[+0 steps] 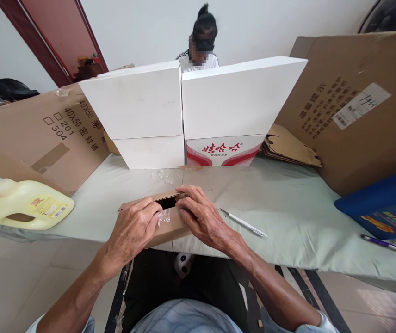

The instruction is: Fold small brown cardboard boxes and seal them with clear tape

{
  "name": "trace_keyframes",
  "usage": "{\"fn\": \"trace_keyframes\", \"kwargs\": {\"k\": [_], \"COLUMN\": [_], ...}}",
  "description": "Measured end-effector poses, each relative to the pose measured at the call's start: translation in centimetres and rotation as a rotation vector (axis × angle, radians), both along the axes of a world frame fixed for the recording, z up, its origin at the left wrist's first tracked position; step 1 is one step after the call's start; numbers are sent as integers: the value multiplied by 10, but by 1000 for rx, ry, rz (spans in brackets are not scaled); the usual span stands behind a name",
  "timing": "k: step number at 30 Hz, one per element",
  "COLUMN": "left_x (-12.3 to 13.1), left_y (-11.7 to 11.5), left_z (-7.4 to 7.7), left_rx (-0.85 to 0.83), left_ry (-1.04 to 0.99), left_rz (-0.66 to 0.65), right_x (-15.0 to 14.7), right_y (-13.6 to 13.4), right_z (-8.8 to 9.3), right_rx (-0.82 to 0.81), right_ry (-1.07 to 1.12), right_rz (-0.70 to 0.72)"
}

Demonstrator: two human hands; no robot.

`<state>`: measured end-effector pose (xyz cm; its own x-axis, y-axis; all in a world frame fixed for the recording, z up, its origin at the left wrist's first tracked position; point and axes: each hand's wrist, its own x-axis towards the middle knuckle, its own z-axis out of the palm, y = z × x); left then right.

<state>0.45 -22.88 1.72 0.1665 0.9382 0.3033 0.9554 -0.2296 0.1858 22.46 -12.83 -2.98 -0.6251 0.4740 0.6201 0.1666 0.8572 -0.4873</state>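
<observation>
A small brown cardboard box (170,226) lies at the near edge of the cloth-covered table, its top parted by a dark gap. My left hand (133,224) has its fingers curled on the left part of the top, beside a crumpled strip of transparent tape (164,216). Over the right end of the opening, my right hand (205,215) grips the cardboard with bent fingers; their tips are partly hidden. A white utility knife (244,223) rests on the cloth to the right of the box, touched by neither hand.
Several white cartons (142,106) are stacked at the back, with a person (201,41) behind them. Big brown cartons (368,111) flank the table. A yellow detergent jug (33,206) lies left; a blue package (385,201) and purple pen (385,243) lie right. Scrap tape (165,175) sits mid-table.
</observation>
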Motion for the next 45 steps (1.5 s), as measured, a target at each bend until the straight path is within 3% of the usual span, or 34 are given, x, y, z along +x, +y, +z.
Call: {"fn": "trace_keyframes", "kwargs": {"k": [7,17,21,32,41,45], "left_x": [3,0,-3,-13,-16,-13], "left_y": [2,3,1,-14,-13,-3], "left_z": [-1,-23,-26,-17,-4,6], "left_rx": [70,329,325,100,11,-40], "left_ry": [28,195,150,-322,-1284,-1494], "left_rz": [-5,-112,-175,-270,-237,-195], "right_x": [0,0,0,1,1,1], "right_y": [0,-1,0,1,1,-5], "right_z": [-3,-3,-3,-3,-2,9], "right_rx": [-25,-17,-11,3,60,197], "right_ry": [21,31,19,-13,-16,80], "right_rz": [21,21,4,-33,-72,-209]}}
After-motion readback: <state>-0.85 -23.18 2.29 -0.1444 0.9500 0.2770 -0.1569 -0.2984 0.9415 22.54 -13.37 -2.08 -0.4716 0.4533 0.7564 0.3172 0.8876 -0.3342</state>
